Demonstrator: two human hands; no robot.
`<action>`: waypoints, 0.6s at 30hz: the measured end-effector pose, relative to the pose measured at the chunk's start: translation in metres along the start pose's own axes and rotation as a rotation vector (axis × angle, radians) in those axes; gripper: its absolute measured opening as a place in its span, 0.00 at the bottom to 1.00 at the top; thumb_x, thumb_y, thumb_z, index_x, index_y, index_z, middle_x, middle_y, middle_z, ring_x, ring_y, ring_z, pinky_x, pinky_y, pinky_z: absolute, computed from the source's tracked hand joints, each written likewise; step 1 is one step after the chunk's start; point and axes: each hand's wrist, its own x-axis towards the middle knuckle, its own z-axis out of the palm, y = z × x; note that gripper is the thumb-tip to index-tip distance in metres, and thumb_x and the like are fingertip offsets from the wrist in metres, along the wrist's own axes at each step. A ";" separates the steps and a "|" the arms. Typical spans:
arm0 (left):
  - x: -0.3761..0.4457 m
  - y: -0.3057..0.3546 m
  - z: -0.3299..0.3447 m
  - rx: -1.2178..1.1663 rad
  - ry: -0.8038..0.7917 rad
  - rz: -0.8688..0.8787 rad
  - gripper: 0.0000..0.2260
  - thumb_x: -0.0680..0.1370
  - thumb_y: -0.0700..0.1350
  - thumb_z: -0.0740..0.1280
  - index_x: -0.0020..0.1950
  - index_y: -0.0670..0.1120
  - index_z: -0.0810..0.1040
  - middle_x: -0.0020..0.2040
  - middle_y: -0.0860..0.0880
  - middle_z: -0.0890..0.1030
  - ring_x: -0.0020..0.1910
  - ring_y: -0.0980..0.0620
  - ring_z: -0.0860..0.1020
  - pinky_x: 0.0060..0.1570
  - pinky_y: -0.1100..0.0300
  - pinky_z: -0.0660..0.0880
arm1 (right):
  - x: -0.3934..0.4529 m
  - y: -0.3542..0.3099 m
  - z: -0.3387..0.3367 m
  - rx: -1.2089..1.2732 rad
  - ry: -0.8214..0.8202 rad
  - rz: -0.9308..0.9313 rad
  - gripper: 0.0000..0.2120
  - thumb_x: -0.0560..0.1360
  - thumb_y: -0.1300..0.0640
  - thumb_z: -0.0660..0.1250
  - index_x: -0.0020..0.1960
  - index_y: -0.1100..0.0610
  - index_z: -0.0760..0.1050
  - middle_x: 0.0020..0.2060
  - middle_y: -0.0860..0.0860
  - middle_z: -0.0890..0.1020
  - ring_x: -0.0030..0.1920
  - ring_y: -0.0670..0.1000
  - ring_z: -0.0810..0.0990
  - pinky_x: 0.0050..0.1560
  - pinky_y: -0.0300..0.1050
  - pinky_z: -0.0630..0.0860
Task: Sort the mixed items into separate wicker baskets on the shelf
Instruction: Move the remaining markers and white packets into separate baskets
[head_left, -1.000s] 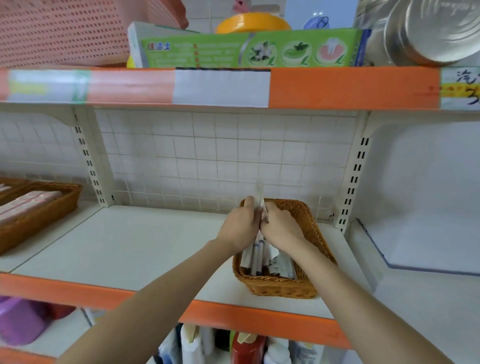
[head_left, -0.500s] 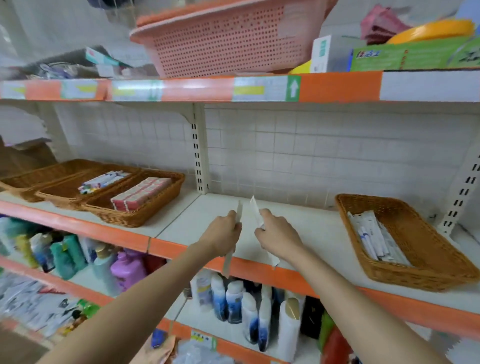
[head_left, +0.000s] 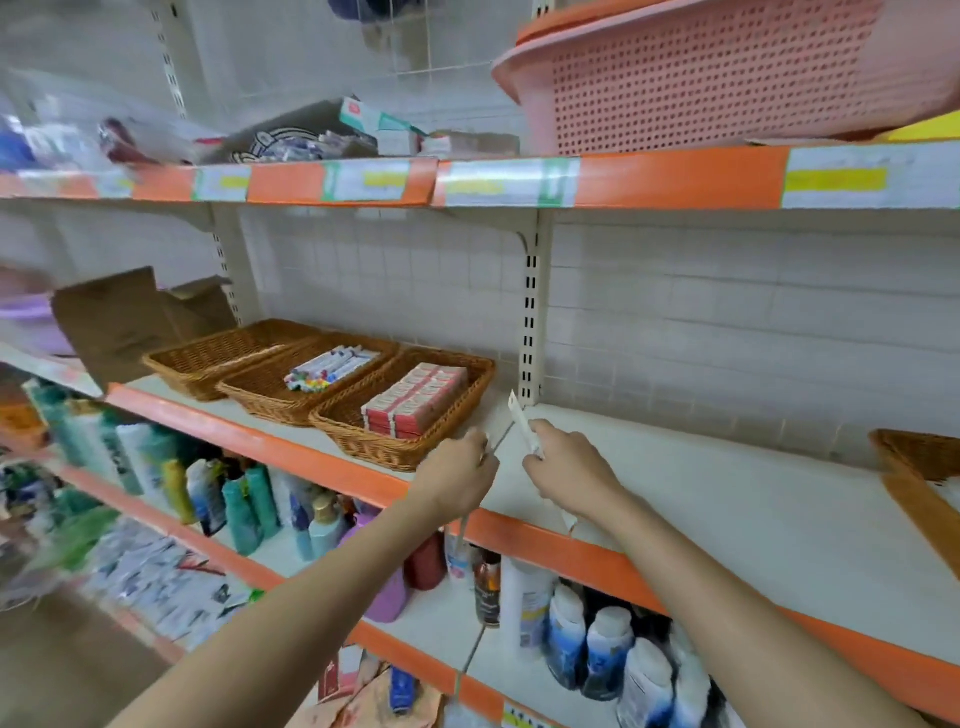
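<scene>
Wicker baskets (head_left: 400, 415) sit far left; both hands (left hand (head_left: 460, 480), right hand (head_left: 569, 470)) each pinch a thin white packet (head_left: 521, 423), mid-carry, needing the matching basket.

you have a single view here, from the camera on your head, wide-angle, looking forward and slightly down and turned toward the left of the shelf (head_left: 727, 499). it sits close in, at arm's length: both forearms run up from the bottom edge to the left hand (head_left: 460, 475) and right hand (head_left: 569, 475) mid-frame. the upper shelf (head_left: 675, 176) crosses near the top, the lower shelf with bottles (head_left: 260, 499) falls below. edges bend and blur on the left. no second view shares the scene.
</scene>
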 end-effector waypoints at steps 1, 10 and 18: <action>0.005 -0.009 -0.005 0.008 0.008 -0.004 0.09 0.80 0.47 0.56 0.46 0.42 0.68 0.44 0.39 0.80 0.43 0.37 0.79 0.41 0.51 0.74 | 0.012 -0.007 0.003 0.016 0.007 -0.019 0.11 0.77 0.56 0.56 0.59 0.54 0.68 0.46 0.57 0.79 0.45 0.59 0.80 0.47 0.51 0.78; 0.063 -0.085 -0.071 0.116 0.133 -0.096 0.11 0.80 0.51 0.57 0.53 0.45 0.74 0.43 0.46 0.80 0.41 0.45 0.78 0.35 0.56 0.70 | 0.102 -0.080 0.043 0.021 0.019 -0.166 0.14 0.81 0.53 0.53 0.63 0.53 0.70 0.48 0.58 0.80 0.46 0.59 0.77 0.40 0.46 0.70; 0.087 -0.175 -0.115 0.174 0.154 -0.103 0.11 0.79 0.53 0.59 0.42 0.48 0.68 0.36 0.50 0.74 0.40 0.46 0.76 0.36 0.56 0.68 | 0.155 -0.153 0.096 0.032 -0.013 -0.162 0.14 0.82 0.49 0.49 0.50 0.51 0.72 0.43 0.52 0.78 0.47 0.57 0.79 0.40 0.47 0.70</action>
